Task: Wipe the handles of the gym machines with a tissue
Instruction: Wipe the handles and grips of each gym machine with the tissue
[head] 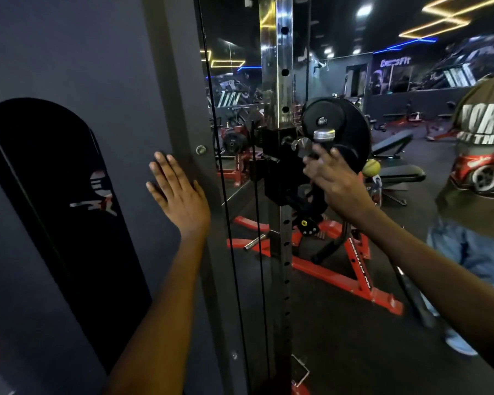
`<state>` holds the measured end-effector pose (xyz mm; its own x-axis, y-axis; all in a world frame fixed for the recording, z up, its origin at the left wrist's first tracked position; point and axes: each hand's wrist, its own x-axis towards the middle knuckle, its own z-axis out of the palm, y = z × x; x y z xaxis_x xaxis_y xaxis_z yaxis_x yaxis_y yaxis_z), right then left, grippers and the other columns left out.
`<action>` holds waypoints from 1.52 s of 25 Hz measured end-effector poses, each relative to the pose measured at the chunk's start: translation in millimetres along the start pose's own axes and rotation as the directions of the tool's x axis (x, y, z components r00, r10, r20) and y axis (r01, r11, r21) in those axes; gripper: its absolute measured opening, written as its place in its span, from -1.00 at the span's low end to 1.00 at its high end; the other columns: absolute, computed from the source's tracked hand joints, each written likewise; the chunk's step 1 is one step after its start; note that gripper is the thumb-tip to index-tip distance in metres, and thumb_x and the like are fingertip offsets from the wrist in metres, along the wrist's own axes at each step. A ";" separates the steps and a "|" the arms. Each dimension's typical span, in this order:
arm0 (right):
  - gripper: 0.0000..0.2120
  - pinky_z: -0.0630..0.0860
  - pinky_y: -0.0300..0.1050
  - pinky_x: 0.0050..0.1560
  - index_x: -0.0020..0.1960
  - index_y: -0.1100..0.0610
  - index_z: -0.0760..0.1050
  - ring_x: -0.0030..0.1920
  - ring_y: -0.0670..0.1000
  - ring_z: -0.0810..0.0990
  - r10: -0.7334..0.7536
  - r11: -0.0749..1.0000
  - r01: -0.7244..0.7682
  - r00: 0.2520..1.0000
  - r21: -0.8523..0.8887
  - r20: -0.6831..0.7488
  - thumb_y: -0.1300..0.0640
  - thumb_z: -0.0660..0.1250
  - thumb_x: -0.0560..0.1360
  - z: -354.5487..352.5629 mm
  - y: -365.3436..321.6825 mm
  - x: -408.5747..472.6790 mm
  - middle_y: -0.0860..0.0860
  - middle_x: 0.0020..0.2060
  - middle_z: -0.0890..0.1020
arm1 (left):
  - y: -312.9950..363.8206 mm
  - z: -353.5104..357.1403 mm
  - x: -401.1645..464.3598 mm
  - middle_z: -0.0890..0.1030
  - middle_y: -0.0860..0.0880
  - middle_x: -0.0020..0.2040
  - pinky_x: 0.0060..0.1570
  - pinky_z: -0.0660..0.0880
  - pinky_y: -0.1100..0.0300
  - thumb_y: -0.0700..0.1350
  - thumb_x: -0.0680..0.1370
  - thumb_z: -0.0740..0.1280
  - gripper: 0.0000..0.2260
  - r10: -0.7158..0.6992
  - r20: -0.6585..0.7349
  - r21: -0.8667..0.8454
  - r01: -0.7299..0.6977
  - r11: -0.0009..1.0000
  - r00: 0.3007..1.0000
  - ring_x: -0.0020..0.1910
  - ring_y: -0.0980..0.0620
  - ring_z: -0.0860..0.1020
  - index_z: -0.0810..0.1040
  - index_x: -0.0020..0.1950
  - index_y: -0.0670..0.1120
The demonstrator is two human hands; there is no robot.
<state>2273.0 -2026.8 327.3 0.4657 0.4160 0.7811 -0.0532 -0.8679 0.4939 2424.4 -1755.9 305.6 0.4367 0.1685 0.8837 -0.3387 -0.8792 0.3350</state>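
My left hand (177, 192) lies flat with straight fingers against the grey side panel (120, 81) of a cable machine. My right hand (335, 178) reaches to the black pulley carriage (285, 172) on the chrome perforated upright (277, 61), its fingers spread at the small metal adjustment knob (303, 145). Whether the fingertips pinch the knob I cannot tell. A round black pulley housing (334, 124) sits just above that hand. No tissue shows in either hand.
Black cables (226, 195) run down between the panel and the upright. A red-framed bench (325, 263) stands on the dark floor behind. A person in a printed shirt and jeans (479, 166) stands close at the right. More benches and machines fill the far room.
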 end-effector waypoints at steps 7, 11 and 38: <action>-0.64 0.06 0.10 0.44 0.21 0.36 0.50 0.37 0.22 0.29 -0.092 0.996 0.092 0.994 -0.002 0.052 0.41 0.10 0.47 12.4 -26.9 -47.5 0.23 0.21 0.55 | -9.5 7.9 -4.2 0.08 -0.19 0.58 0.47 -0.12 -0.11 -0.08 0.61 0.23 -0.32 0.049 -0.017 0.002 -0.049 0.999 0.999 0.55 -0.18 0.06 -0.11 0.57 -0.19; -0.62 0.13 0.15 0.43 0.26 0.34 0.46 0.40 0.21 0.27 0.152 0.988 -0.149 0.985 0.041 -0.076 0.47 0.13 0.48 -2.4 1.7 10.2 0.20 0.30 0.47 | -6.3 8.9 -4.7 0.09 -0.19 0.58 0.48 -0.18 -0.08 -0.08 0.61 0.23 -0.33 0.053 -0.026 0.008 -0.053 0.999 0.998 0.55 -0.17 0.05 -0.10 0.57 -0.18; -0.35 0.18 -0.24 0.44 0.46 0.31 0.18 0.45 0.16 0.20 0.629 0.741 -0.553 0.770 0.382 -0.105 0.65 0.12 0.41 7.2 -68.3 -9.0 0.20 0.46 0.22 | -13.8 10.5 -7.5 0.04 -0.20 0.58 0.47 -0.36 0.02 -0.10 0.65 0.20 -0.34 0.092 -0.046 0.010 -0.092 0.996 0.995 0.55 -0.17 0.00 -0.16 0.58 -0.18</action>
<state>2278.8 -1973.2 283.8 0.2321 -0.1971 0.9525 0.0405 -0.9765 -0.2119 2434.6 -1749.7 290.9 0.3650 0.1067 0.9249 -0.3687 -0.8956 0.2489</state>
